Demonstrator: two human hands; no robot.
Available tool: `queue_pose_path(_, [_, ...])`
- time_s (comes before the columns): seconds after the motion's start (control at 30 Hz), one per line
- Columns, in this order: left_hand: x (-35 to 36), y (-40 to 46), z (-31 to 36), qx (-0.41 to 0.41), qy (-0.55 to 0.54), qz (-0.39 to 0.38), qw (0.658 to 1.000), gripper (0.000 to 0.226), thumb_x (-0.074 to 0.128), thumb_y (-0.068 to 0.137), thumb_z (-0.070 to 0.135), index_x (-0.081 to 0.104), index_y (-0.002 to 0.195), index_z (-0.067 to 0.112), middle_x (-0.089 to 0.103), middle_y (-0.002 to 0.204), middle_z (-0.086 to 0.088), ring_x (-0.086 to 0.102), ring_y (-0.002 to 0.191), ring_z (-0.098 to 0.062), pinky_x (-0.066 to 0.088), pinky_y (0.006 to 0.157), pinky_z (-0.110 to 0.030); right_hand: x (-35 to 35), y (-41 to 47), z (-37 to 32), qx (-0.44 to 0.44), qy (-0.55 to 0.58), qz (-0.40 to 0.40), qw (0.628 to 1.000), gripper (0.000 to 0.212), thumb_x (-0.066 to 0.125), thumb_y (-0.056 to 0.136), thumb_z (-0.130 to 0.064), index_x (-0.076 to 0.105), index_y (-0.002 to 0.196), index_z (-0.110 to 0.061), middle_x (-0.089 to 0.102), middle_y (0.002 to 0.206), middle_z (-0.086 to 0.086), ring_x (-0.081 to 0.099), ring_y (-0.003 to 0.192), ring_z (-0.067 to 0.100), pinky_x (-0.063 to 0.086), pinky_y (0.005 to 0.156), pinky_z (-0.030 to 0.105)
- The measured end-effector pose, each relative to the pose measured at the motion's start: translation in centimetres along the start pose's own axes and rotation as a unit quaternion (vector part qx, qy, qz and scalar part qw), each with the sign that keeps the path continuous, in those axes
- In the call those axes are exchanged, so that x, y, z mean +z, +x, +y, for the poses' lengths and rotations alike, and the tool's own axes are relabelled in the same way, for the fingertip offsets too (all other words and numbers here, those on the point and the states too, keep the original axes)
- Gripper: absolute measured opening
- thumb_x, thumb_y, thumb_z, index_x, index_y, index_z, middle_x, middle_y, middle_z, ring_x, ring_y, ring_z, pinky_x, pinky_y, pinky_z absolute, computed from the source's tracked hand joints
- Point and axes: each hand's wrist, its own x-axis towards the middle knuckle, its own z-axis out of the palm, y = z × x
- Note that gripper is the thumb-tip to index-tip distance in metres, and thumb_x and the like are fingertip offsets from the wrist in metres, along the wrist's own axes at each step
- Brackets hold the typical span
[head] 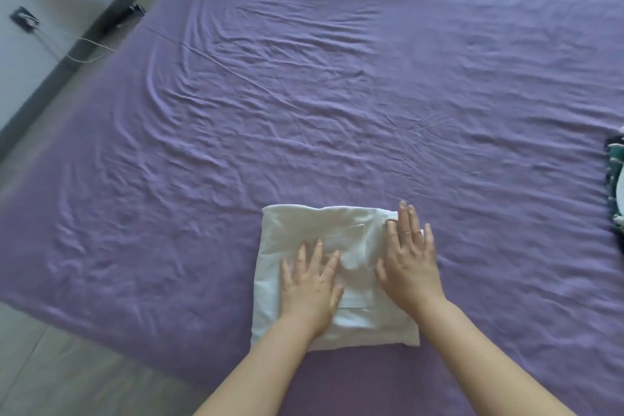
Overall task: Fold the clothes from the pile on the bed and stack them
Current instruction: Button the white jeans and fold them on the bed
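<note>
My forearms reach forward over the near edge of the bed (337, 94). Both my hands lie flat, fingers straight and spread, on the folded white garment (293, 240) near that edge: left hand (309, 284) on its middle, right hand (408, 257) over its right side, grasping nothing

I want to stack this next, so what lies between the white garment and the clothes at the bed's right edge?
Nothing visible does. Both the left hand and right hand lie flat on the white garment; only bare purple sheet lies between it and the green clothes.
</note>
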Motion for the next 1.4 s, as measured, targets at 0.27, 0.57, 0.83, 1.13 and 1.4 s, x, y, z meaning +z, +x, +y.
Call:
queue_pose_path(0.27, [-1.0, -1.5, -4.9, -0.206, -0.159, 0.015, 0.965, 0.094, 0.05, 0.083, 0.063, -0.009, 0.149, 0.032, -0.014, 0.157, -0.007, 0.01, 0.144, -0.029, 0.02, 0.113, -0.046, -1.8, 8.1, -3.9, -0.176, -0.076, -0.058, 0.98, 0.04, 0.051, 0.092, -0.025, 0.043, 0.127, -0.008, 0.035, 0.148, 0.007, 0.021, 0.143, 0.022, 0.009, 0.116, 0.044])
queue_pose_path(0.57, [-2.6, -0.5, -6.5, -0.12, -0.153, 0.034, 0.98, 0.084, 0.055, 0.092, 0.021, -0.004, 0.151, 0.025, 0.003, 0.15, -0.009, 0.026, 0.128, -0.025, 0.034, 0.104, -0.033, -2.3, 10.9, -4.6, -0.026, -0.02, -0.309, 0.95, 0.059, 0.04, 0.093, -0.03, 0.019, 0.148, -0.029, 0.037, 0.148, -0.002, 0.041, 0.13, 0.023, 0.034, 0.104, 0.035])
queue_pose_path(0.83, [-8.9, 6.0, -4.8, 0.098, -0.008, 0.074, 0.992, 0.088, 0.046, 0.086, -0.002, -0.003, 0.15, 0.033, -0.002, 0.155, -0.007, 0.023, 0.13, -0.026, 0.024, 0.107, -0.034, -5.5, 6.7, 2.4, 0.177, 0.281, -0.333, 0.883, 0.017, 0.058, 0.084, -0.019, 0.066, 0.093, -0.006, 0.068, 0.091, 0.007, 0.063, 0.083, 0.022, 0.048, 0.077, 0.033])
queue_pose_path(1.13, [-7.3, 7.5, 1.0, -0.106, -0.12, 0.087, 0.983, 0.092, 0.051, 0.091, 0.044, -0.017, 0.148, 0.023, -0.015, 0.156, -0.014, 0.0, 0.145, -0.029, 0.01, 0.116, -0.046, 0.0, -1.1, 5.0, 0.381, 0.407, -0.025, 0.83, 0.016, 0.055, 0.091, -0.019, 0.063, 0.083, -0.008, 0.067, 0.084, 0.009, 0.06, 0.081, 0.024, 0.04, 0.067, 0.035])
queue_pose_path(1.4, [-4.5, 3.9, 3.9, -0.203, -0.282, 0.001, 0.938, 0.071, 0.049, 0.096, 0.026, 0.006, 0.149, 0.008, 0.035, 0.14, -0.019, 0.038, 0.126, -0.035, 0.024, 0.106, -0.035, -0.5, -1.5, 4.5, 0.372, 0.403, -0.006, 0.836, 0.015, 0.051, 0.094, -0.025, 0.059, 0.087, -0.014, 0.064, 0.083, -0.001, 0.057, 0.085, 0.019, 0.039, 0.067, 0.033])
